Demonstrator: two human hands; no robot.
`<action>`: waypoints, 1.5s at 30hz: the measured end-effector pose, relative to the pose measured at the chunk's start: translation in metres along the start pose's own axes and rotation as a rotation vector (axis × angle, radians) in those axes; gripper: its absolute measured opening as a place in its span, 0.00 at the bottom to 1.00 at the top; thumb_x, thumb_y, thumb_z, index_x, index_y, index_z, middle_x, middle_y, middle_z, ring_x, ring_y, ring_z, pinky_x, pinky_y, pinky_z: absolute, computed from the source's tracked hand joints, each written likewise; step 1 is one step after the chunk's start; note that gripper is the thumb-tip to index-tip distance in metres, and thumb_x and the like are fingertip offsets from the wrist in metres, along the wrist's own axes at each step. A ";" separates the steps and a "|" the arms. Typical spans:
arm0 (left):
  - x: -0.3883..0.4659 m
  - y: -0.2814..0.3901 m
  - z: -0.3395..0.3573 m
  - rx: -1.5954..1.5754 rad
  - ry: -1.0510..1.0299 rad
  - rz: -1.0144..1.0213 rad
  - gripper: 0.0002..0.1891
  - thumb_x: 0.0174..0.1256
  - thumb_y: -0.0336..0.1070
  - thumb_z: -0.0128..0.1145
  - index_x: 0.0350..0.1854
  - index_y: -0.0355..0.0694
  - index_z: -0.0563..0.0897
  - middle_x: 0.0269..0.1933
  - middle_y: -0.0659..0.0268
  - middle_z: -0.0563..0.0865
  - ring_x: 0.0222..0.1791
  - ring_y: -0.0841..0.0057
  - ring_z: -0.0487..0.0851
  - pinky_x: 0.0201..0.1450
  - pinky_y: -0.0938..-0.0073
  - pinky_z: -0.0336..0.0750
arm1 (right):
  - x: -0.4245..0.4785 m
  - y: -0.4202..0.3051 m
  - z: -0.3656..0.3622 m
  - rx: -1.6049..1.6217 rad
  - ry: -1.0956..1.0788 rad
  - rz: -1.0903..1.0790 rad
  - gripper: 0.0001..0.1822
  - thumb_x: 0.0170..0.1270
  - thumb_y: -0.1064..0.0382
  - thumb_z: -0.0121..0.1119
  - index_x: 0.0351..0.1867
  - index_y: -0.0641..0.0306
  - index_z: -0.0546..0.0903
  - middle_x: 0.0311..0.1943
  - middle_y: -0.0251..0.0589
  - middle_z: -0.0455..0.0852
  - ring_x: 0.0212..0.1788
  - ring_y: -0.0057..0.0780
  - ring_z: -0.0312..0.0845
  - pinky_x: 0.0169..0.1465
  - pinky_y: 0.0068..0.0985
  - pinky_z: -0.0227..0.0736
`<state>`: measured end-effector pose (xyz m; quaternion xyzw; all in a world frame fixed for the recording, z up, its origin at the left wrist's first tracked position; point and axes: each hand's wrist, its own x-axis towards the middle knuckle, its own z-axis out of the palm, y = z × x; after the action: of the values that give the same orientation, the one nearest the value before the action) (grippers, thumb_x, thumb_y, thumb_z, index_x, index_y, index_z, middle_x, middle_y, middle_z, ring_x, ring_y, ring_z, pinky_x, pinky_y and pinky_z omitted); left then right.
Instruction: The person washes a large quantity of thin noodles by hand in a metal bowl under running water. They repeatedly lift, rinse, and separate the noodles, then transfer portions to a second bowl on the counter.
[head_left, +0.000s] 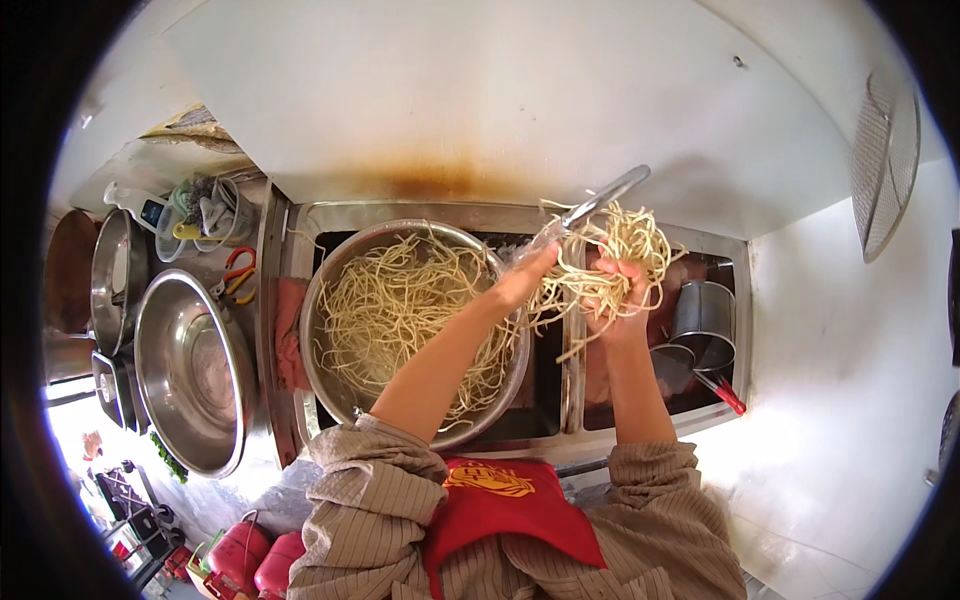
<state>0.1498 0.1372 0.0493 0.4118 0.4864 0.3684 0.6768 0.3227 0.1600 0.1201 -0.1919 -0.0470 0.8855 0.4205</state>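
Observation:
My right hand (628, 289) grips a tangled bunch of long, pale, root-like strands (637, 236) above the divider of a double sink. Several ends hang down from the bunch. My left hand (525, 279) is just left of the bunch, below a metal tap (609, 196) with water running from it. Its fingers are partly hidden by water and strands, so I cannot tell whether they hold any. Beneath my left forearm, a wide metal basin (306, 341) sits over the left sink bowl. More of the same strands (390, 300) lie in water inside it.
Metal pots (703, 319), one with a red handle (729, 397), are in the right sink bowl. Left of the sink are a pink cloth (291, 334), a steel bowl (161, 360), scissors (238, 277) and a plastic tub (225, 214). A wire strainer (885, 165) hangs right.

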 end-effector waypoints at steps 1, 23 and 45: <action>-0.007 0.016 0.003 0.019 -0.130 -0.101 0.44 0.64 0.73 0.26 0.72 0.41 0.52 0.73 0.53 0.52 0.73 0.60 0.47 0.72 0.54 0.42 | 0.003 -0.004 -0.003 -0.005 -0.041 -0.007 0.21 0.60 0.61 0.49 0.55 0.64 0.73 0.29 0.32 0.78 0.20 0.29 0.72 0.22 0.32 0.74; -0.056 0.012 -0.073 -0.644 0.158 -0.178 0.22 0.61 0.41 0.59 0.53 0.36 0.69 0.50 0.51 0.78 0.52 0.68 0.78 0.55 0.62 0.75 | 0.061 0.037 -0.017 -1.423 0.127 -0.109 0.24 0.50 0.62 0.67 0.49 0.66 0.77 0.41 0.35 0.83 0.44 0.22 0.77 0.46 0.23 0.71; -0.208 0.041 -0.045 -0.817 0.774 0.186 0.09 0.57 0.30 0.59 0.38 0.31 0.80 0.32 0.59 0.84 0.28 0.70 0.84 0.30 0.71 0.82 | -0.034 0.135 0.073 -1.448 -0.413 0.067 0.37 0.64 0.36 0.48 0.58 0.71 0.72 0.55 0.57 0.75 0.47 0.31 0.77 0.43 0.21 0.71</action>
<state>0.0489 -0.0250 0.1524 -0.0071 0.4788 0.7088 0.5181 0.2165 0.0529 0.1641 -0.2516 -0.6893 0.6638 0.1446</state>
